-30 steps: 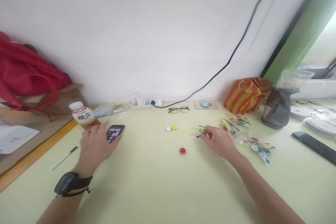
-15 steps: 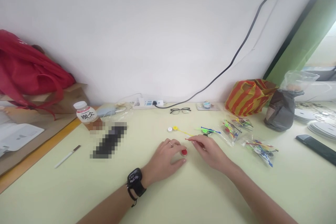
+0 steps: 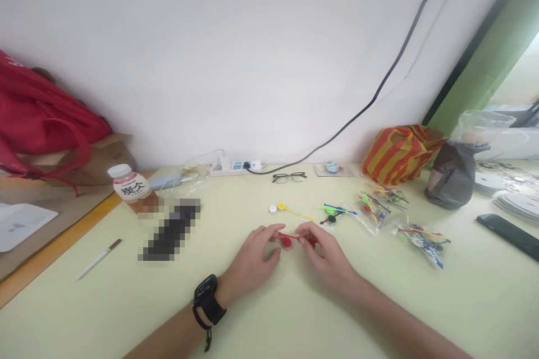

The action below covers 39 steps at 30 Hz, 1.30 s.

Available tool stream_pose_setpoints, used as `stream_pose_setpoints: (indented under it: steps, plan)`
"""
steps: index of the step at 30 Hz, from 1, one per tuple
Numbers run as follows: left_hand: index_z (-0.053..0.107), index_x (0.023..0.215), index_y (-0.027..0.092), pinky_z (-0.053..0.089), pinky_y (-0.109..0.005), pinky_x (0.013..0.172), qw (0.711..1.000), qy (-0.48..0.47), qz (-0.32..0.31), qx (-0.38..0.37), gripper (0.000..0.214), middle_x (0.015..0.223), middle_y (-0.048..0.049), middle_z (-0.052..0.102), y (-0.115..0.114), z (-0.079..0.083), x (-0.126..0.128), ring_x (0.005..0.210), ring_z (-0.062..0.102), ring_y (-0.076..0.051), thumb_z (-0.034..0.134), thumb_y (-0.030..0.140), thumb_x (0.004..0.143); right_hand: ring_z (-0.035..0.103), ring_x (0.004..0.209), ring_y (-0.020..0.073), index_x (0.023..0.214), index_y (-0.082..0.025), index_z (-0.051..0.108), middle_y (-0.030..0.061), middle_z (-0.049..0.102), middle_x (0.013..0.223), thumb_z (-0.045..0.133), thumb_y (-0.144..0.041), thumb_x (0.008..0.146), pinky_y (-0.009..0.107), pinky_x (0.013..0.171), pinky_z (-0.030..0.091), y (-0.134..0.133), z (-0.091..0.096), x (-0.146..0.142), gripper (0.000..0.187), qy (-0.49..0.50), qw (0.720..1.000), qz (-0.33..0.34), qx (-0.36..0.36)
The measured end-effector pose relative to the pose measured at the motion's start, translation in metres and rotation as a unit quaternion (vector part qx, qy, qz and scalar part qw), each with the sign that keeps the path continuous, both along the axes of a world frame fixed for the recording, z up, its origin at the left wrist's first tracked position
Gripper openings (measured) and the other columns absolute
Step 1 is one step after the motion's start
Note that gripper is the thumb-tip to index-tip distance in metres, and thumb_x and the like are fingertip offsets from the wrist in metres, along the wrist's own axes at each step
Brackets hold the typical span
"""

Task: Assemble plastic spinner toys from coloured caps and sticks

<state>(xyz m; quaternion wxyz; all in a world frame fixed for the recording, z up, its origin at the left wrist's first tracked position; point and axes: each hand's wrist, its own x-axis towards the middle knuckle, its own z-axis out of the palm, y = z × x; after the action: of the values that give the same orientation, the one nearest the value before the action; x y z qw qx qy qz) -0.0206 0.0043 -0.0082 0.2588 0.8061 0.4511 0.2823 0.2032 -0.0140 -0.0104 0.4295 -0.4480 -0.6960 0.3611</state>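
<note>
Both hands meet at the middle of a pale green table (image 3: 269, 314). My left hand (image 3: 255, 258), with a black watch on its wrist, pinches a small red round disc (image 3: 287, 243). My right hand (image 3: 324, 255) pinches a thin red stick (image 3: 290, 236) whose left end lies over the disc. Just beyond them lie a yellow disc with a yellow stick (image 3: 281, 207), a white disc (image 3: 273, 209), and a green disc with a blue stick (image 3: 330, 208) beside a black one (image 3: 331, 219).
Clear bags of coloured sticks (image 3: 421, 234) lie right. A blurred-out phone (image 3: 170, 229), a drink bottle (image 3: 126, 186) and a pen (image 3: 98, 258) lie left. Glasses (image 3: 288, 177), a power strip (image 3: 236, 166), a striped bag (image 3: 400, 152) and a grey bag (image 3: 455, 176) line the wall.
My left hand left the phone and came right to the red disc. My right hand drew back from the stick pile with a red stick and brought it to the disc.
</note>
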Motion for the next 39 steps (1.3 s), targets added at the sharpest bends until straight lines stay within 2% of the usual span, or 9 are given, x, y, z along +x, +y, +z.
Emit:
stream_pose_setpoints:
  steps: [5, 9, 12, 15, 21, 26, 31, 36, 39]
  plan:
    - [0.054, 0.142, 0.029, 0.051, -0.048, 0.108, 1.000, -0.018, -0.002, -0.002, 0.049, 0.124, -0.0064, 0.070, -0.001, 0.001, 0.002, 0.119, 0.064, -0.026, 0.064, 0.026, 0.095, 0.067, 0.096, 0.0214, 0.101, -0.022, 0.064, 0.0063, 0.071, 0.101, 0.056, -0.035, 0.098, 0.035, 0.089, 0.052, 0.000, 0.002, -0.004, 0.016, 0.072, 0.996, 0.024, -0.044]
    - [0.047, 0.147, 0.029, 0.053, -0.046, 0.106, 0.999, -0.043, 0.019, 0.018, 0.055, 0.130, -0.0078, 0.068, -0.001, 0.001, 0.003, 0.116, 0.065, -0.024, 0.064, 0.026, 0.095, 0.069, 0.090, 0.0205, 0.094, -0.022, 0.062, 0.0046, 0.068, 0.095, 0.072, -0.049, 0.088, 0.034, 0.086, 0.056, 0.002, 0.001, -0.007, 0.029, 0.136, 0.985, 0.016, -0.106]
    - [0.057, 0.136, 0.028, 0.053, -0.046, 0.106, 0.998, -0.043, 0.013, 0.043, 0.042, 0.131, -0.0080, 0.067, -0.001, 0.001, 0.003, 0.120, 0.064, -0.025, 0.063, 0.022, 0.094, 0.070, 0.088, 0.0206, 0.089, -0.023, 0.061, 0.0041, 0.069, 0.092, 0.076, -0.058, 0.082, 0.035, 0.084, 0.057, 0.003, -0.001, -0.010, 0.039, 0.152, 0.980, 0.011, -0.132]
    - [0.064, 0.122, 0.027, 0.057, -0.041, 0.098, 0.999, -0.045, 0.003, 0.020, 0.028, 0.119, -0.0057, 0.072, -0.001, 0.001, 0.004, 0.108, 0.069, -0.023, 0.059, 0.020, 0.095, 0.070, 0.085, 0.0208, 0.085, -0.022, 0.061, 0.0043, 0.071, 0.088, 0.078, -0.062, 0.078, 0.034, 0.080, 0.057, 0.004, -0.004, -0.011, 0.044, 0.151, 0.977, 0.002, -0.150]
    - [0.067, 0.111, 0.027, 0.057, -0.037, 0.097, 0.998, -0.061, -0.031, -0.015, 0.020, 0.110, -0.0024, 0.074, -0.003, 0.008, 0.006, 0.105, 0.070, -0.020, 0.055, 0.018, 0.098, 0.068, 0.078, 0.0200, 0.079, -0.021, 0.061, 0.0036, 0.070, 0.082, 0.079, -0.061, 0.076, 0.032, 0.072, 0.055, 0.007, -0.008, -0.006, 0.044, 0.138, 0.979, -0.037, -0.145]
    - [0.067, 0.118, 0.029, 0.056, -0.039, 0.101, 0.998, -0.038, -0.040, -0.003, 0.026, 0.116, -0.0028, 0.073, -0.005, 0.008, 0.005, 0.112, 0.068, -0.022, 0.059, 0.020, 0.095, 0.070, 0.084, 0.0206, 0.081, -0.021, 0.062, 0.0039, 0.072, 0.085, 0.082, -0.055, 0.076, 0.033, 0.079, 0.055, 0.011, -0.003, -0.001, 0.040, 0.173, 0.973, -0.027, -0.152]
    - [0.060, 0.131, 0.029, 0.053, -0.043, 0.107, 0.999, -0.015, -0.034, 0.034, 0.040, 0.126, -0.0062, 0.068, -0.006, 0.005, 0.004, 0.120, 0.064, -0.025, 0.064, 0.019, 0.092, 0.072, 0.083, 0.0215, 0.079, -0.021, 0.062, 0.0036, 0.073, 0.084, 0.087, -0.056, 0.069, 0.033, 0.077, 0.056, 0.013, 0.000, 0.002, 0.044, 0.186, 0.966, -0.027, -0.177]
    - [0.064, 0.109, 0.027, 0.054, -0.041, 0.097, 0.998, 0.005, -0.026, 0.050, 0.017, 0.109, -0.0037, 0.070, -0.007, 0.008, 0.006, 0.109, 0.064, -0.024, 0.058, 0.018, 0.096, 0.073, 0.083, 0.0232, 0.080, -0.021, 0.062, 0.0039, 0.074, 0.083, 0.088, -0.054, 0.067, 0.033, 0.074, 0.055, 0.013, -0.005, 0.001, 0.044, 0.165, 0.969, -0.028, -0.183]
    - [0.063, 0.104, 0.027, 0.053, -0.040, 0.097, 0.999, 0.009, -0.032, 0.033, 0.015, 0.106, -0.0024, 0.069, -0.008, 0.010, 0.007, 0.107, 0.064, -0.023, 0.058, 0.015, 0.095, 0.072, 0.078, 0.0219, 0.079, -0.021, 0.061, 0.0025, 0.071, 0.078, 0.086, -0.051, 0.071, 0.032, 0.071, 0.055, 0.012, -0.006, -0.001, 0.039, 0.150, 0.972, -0.029, -0.180]
